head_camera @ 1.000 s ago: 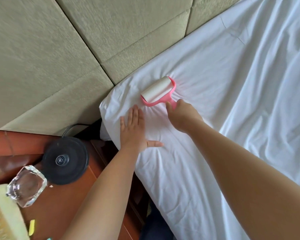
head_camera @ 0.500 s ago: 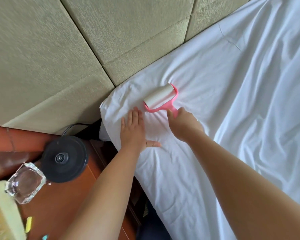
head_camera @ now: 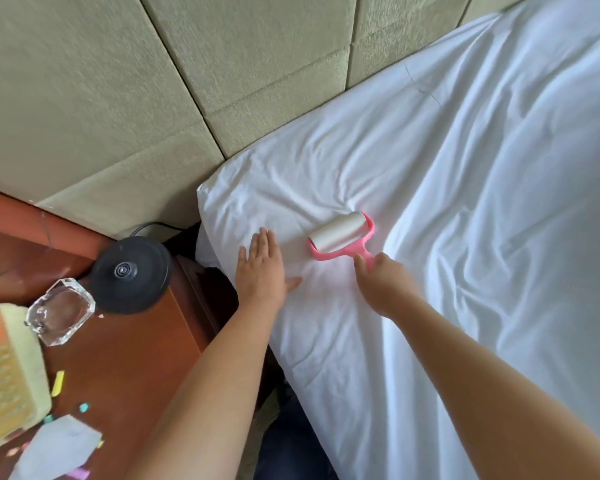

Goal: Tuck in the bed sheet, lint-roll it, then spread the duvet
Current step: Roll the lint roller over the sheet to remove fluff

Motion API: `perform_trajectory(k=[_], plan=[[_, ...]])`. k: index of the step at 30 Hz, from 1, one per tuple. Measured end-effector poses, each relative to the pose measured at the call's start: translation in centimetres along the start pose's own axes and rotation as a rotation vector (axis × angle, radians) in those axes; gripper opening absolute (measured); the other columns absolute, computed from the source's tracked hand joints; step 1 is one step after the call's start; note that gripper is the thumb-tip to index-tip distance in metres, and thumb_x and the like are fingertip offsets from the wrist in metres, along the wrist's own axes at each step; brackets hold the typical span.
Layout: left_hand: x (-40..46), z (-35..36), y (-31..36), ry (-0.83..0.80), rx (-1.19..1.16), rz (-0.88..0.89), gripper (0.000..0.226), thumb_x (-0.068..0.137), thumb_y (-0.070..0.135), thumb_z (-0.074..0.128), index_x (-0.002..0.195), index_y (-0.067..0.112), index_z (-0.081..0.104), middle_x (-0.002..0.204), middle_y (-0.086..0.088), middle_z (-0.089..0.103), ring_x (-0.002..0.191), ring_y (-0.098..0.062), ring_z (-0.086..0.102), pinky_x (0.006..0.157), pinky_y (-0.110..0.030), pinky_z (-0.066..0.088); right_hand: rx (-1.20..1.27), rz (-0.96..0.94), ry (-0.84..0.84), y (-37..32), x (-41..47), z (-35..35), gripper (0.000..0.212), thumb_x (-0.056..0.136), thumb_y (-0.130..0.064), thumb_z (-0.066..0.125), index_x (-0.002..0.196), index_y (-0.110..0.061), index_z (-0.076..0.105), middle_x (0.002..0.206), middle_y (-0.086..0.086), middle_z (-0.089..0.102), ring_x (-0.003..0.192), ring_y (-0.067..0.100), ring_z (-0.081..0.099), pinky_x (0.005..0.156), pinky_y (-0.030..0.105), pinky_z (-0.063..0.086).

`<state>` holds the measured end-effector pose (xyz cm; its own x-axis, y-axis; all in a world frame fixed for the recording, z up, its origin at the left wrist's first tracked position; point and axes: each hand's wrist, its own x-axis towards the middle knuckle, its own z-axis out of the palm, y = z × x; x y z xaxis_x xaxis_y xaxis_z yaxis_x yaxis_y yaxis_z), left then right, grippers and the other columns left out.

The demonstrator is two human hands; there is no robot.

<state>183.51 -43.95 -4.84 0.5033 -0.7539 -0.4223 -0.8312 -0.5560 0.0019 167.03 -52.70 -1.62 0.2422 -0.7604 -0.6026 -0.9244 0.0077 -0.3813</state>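
A white bed sheet [head_camera: 465,188] covers the mattress, creased near the corner by the headboard. A pink lint roller [head_camera: 340,235] with a white roll lies on the sheet near that corner. My right hand [head_camera: 383,285] grips its pink handle, which is mostly hidden in my fist. Just left of the roller, my left hand [head_camera: 262,271] presses flat on the sheet near the mattress edge, fingers straight and thumb out. No duvet is in view.
A padded beige headboard [head_camera: 187,81] rises behind the bed. Left of the mattress stands a reddish wooden nightstand [head_camera: 129,358] carrying a black round kettle base [head_camera: 130,273], a glass ashtray [head_camera: 61,315], a yellowish box [head_camera: 7,372] and paper scraps.
My right hand has drawn the roller back toward me, away from the headboard. My left hand stays flat in the same spot. The camera has shifted, showing more nightstand.
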Motion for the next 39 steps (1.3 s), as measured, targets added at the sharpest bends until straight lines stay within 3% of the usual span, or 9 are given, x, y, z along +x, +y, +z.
perform_trajectory(k=[5, 11, 16, 21, 25, 39], plan=[[-1.5, -0.3, -0.5, 0.015, 0.011, -0.016, 0.103, 0.088, 0.054, 0.056, 0.151, 0.005, -0.009, 0.161, -0.01, -0.007, 0.148, -0.021, -0.001, 0.121, -0.037, 0.006, -0.035, -0.042, 0.109, 1.0, -2.4, -0.1, 0.044, 0.098, -0.051, 0.029, 0.097, -0.012, 0.049, 0.086, 0.006, 0.05, 0.081, 0.028, 0.048, 0.068, 0.033, 0.034], [-1.4, -0.1, -1.4, -0.026, 0.018, -0.009, 0.113, 0.082, 0.055, 0.064, 0.15, 0.004, -0.011, 0.16, -0.011, -0.009, 0.148, -0.022, -0.003, 0.121, -0.038, 0.006, -0.027, -0.094, 0.159, 0.6, -3.0, 0.4, 0.043, 0.098, -0.051, 0.031, 0.089, -0.012, 0.044, 0.071, -0.001, 0.045, 0.073, 0.029, 0.048, 0.063, 0.034, 0.036], [0.2, 0.5, -2.7, -0.074, -0.01, 0.024, 0.119, 0.078, 0.058, 0.067, 0.15, 0.005, -0.011, 0.16, -0.01, -0.012, 0.148, -0.022, -0.004, 0.121, -0.038, 0.005, -0.126, -0.12, 0.052, -0.6, -2.2, 2.5, 0.041, 0.098, -0.053, 0.029, 0.092, -0.015, 0.043, 0.096, 0.009, 0.06, 0.083, 0.03, 0.053, 0.068, 0.033, 0.036], [2.1, 0.6, -4.1, -0.115, -0.022, 0.058, 0.127, 0.071, 0.064, 0.068, 0.15, 0.006, -0.012, 0.159, -0.009, -0.015, 0.148, -0.021, -0.007, 0.121, -0.038, 0.004, -0.129, -0.097, -0.015, -3.4, -0.3, 2.8, 0.04, 0.099, -0.052, 0.027, 0.095, -0.014, 0.04, 0.094, 0.007, 0.056, 0.082, 0.029, 0.05, 0.069, 0.034, 0.036], [4.7, -0.2, -5.3, -0.101, -0.011, 0.068, 0.129, 0.069, 0.068, 0.067, 0.15, 0.006, -0.012, 0.159, -0.009, -0.015, 0.148, -0.021, -0.008, 0.12, -0.038, 0.001, -0.125, -0.116, -0.033, -6.6, 1.8, 2.7, 0.041, 0.1, -0.052, 0.026, 0.096, -0.014, 0.039, 0.107, 0.012, 0.06, 0.101, 0.034, 0.057, 0.071, 0.034, 0.034], [13.2, -3.0, -9.6, -0.104, -0.053, 0.033, 0.14, 0.056, 0.076, 0.068, 0.151, 0.003, -0.005, 0.16, -0.011, -0.007, 0.148, -0.021, -0.006, 0.12, -0.037, 0.002, -0.048, -0.129, -0.05, -15.3, 8.6, 4.3, 0.047, 0.099, -0.054, 0.026, 0.105, -0.011, 0.043, 0.112, 0.013, 0.058, 0.106, 0.032, 0.055, 0.074, 0.034, 0.034]])
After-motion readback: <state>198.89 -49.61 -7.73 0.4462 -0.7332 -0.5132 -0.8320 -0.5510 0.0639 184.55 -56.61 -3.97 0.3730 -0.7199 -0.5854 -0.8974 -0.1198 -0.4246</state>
